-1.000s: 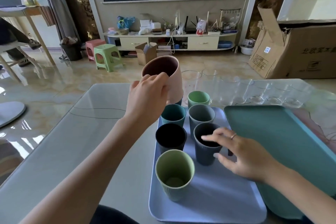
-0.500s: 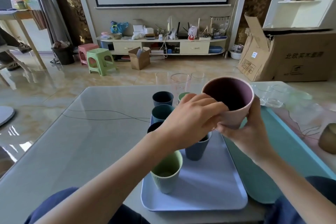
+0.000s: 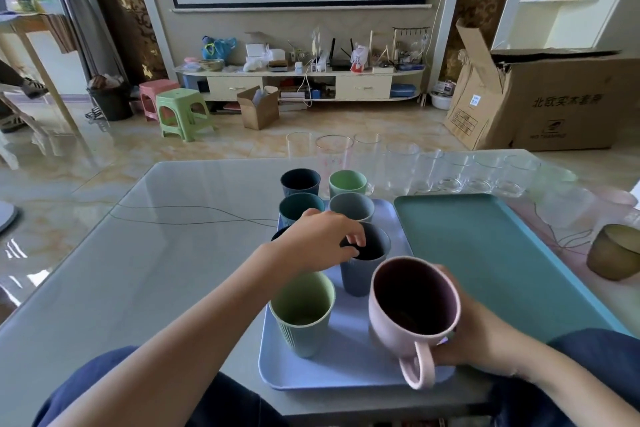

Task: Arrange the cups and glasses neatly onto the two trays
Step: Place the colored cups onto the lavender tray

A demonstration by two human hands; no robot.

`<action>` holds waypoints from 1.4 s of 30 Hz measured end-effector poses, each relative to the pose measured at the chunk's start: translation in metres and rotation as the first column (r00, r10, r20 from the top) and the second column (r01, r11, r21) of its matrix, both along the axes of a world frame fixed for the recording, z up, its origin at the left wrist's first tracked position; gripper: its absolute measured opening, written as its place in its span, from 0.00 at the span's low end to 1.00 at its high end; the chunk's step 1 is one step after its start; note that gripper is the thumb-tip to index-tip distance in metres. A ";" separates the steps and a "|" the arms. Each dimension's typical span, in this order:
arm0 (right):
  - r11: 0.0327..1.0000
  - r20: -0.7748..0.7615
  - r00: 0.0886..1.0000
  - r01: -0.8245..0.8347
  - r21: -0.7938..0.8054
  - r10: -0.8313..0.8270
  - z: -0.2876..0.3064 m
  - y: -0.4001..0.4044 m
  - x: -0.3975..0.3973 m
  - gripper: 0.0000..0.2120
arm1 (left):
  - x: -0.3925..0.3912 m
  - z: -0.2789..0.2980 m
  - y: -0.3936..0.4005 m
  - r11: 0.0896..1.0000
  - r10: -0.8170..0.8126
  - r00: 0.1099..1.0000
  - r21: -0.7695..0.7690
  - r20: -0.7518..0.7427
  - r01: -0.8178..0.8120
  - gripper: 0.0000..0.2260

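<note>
Two trays lay side by side on the grey worktop (image 3: 145, 274): a lavender tray (image 3: 346, 362) to the left and a bare teal tray (image 3: 491, 253) touching its right edge. The right hand (image 3: 464, 333) gripped a pink mug (image 3: 412, 312) by its far side, handle turned toward the person, over the near right corner of the lavender tray; whether its base touched the tray could not be told. The left hand (image 3: 318, 243) reached over the tray, fingers curled onto the rim of a slate-blue cup (image 3: 363, 263). A light green cup (image 3: 303, 312) stood just in front of it on the tray. Four more cups stood behind in two pairs, the farthest, a dark blue cup (image 3: 300, 183) and a green cup (image 3: 347, 184), on the worktop beyond the tray. A row of clear glasses (image 3: 408, 166) stood along the far edge
</note>
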State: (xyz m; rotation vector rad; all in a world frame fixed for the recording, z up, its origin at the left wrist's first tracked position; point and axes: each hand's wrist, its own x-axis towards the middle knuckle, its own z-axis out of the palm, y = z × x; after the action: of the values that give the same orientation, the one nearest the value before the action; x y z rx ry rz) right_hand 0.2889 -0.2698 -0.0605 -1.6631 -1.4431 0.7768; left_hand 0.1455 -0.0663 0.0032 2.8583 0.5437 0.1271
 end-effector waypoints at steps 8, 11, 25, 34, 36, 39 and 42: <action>0.995 -0.013 1.000 -0.002 -0.102 0.000 -0.025 0.023 -0.013 0.44 | -0.001 -0.005 0.010 0.998 -0.046 0.999 -0.034 0.026 0.047 0.07; 0.997 -0.046 0.999 0.010 -0.071 -0.014 -0.029 0.025 -0.021 0.45 | -0.002 -0.006 0.015 0.997 -0.055 0.998 -0.051 0.021 0.056 0.07; 0.979 -0.052 0.998 -0.055 -0.195 0.046 -0.028 0.022 -0.015 0.47 | -0.006 -0.005 0.026 0.980 0.020 0.962 -0.195 0.273 0.035 0.07; 0.948 0.042 0.948 0.317 -0.017 -0.316 -0.003 0.019 0.041 0.23 | -0.057 -0.049 0.094 0.672 0.740 0.531 -0.498 0.414 -0.548 0.22; 0.931 0.079 0.928 0.360 0.064 -0.365 0.011 0.040 0.054 0.19 | -0.061 -0.079 0.099 0.614 0.782 0.553 -0.511 0.289 -0.601 0.21; 0.925 0.146 0.920 0.339 0.173 -0.364 0.039 0.090 0.070 0.12 | -0.046 -0.111 0.093 0.705 0.660 0.745 -0.423 0.097 -0.569 0.20; 0.926 0.260 0.902 0.283 0.250 -0.345 0.066 0.147 0.082 0.10 | -0.036 -0.130 0.091 0.811 0.561 0.828 -0.195 -0.006 -0.551 0.23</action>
State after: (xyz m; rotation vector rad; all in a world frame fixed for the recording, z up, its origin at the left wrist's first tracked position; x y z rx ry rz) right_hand 0.3710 -0.1228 0.0055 -1.8433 -1.3489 0.1889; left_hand 0.1093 0.0248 -0.1270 2.4174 1.2977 0.2314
